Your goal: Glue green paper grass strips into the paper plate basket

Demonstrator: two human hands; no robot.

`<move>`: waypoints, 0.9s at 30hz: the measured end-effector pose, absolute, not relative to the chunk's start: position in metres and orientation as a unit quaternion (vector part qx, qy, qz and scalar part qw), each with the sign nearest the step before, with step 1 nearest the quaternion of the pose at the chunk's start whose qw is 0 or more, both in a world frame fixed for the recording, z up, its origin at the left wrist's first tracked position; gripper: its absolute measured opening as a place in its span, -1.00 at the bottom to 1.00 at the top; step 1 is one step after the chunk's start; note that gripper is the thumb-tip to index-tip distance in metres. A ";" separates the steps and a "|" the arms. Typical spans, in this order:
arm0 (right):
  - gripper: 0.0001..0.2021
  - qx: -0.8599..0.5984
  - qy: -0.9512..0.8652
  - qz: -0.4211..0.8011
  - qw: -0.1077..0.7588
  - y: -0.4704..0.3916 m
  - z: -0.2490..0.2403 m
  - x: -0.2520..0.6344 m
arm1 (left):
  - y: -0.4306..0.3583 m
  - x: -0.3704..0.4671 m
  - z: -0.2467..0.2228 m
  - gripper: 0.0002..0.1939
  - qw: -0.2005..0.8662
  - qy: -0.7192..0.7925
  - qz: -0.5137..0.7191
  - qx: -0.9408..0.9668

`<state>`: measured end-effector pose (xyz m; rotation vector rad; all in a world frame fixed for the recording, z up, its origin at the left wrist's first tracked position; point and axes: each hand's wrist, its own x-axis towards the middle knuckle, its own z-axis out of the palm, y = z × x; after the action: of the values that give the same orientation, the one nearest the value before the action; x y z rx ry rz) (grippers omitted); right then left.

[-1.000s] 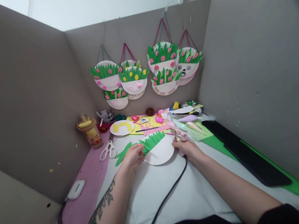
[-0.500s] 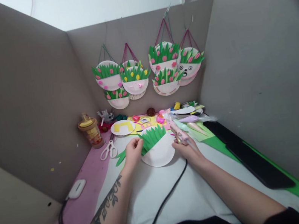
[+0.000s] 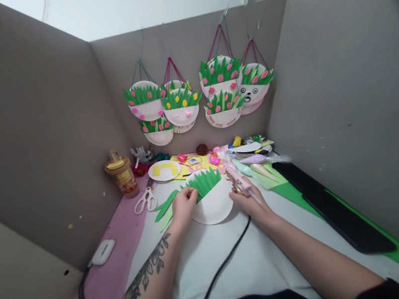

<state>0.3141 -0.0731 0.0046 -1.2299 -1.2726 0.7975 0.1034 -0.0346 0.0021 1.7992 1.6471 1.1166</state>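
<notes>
Between two hands (image 3: pixel 184 204), one white plate (image 3: pixel 213 209)

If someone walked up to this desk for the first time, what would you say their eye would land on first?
Probably the decorated paper plates hanging by strings on the back partition, their green paper grass dotted with pink or yellow shapes. Next, perhaps, the white plate with green paper blades between the left hand and the right hand, which holds a pink tool.
</notes>
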 end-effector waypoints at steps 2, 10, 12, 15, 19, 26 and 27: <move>-0.72 -0.520 -0.543 0.339 0.566 -0.073 0.005 0.314 | -0.037 0.105 0.004 -0.76 0.219 0.610 0.383 0.659; -0.75 -0.520 -0.559 0.329 0.556 -0.078 0.014 0.311 | -0.044 0.110 0.010 -0.80 0.194 0.630 0.329 0.676; -0.76 -0.518 -0.559 0.333 0.556 -0.080 0.016 0.310 | -0.043 0.111 0.010 -0.79 0.186 0.633 0.325 0.677; -0.78 -0.513 -0.559 0.337 0.557 -0.081 0.017 0.310 | -0.041 0.111 0.009 -0.80 0.182 0.633 0.326 0.678; -0.79 -0.498 -0.567 0.343 0.559 -0.080 0.013 0.312 | -0.040 0.111 0.007 -0.81 0.177 0.632 0.333 0.677; -0.83 -0.500 -0.576 0.330 0.556 -0.080 0.011 0.313 | -0.038 0.112 0.006 -0.85 0.164 0.636 0.333 0.677; -0.83 -0.499 -0.576 0.331 0.556 -0.080 0.011 0.313 | -0.038 0.112 0.006 -0.84 0.162 0.635 0.334 0.678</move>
<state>0.3134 -0.0801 0.0107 -1.1780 -1.3604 0.7808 0.1123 -0.0384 0.0061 1.9349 1.8114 0.9518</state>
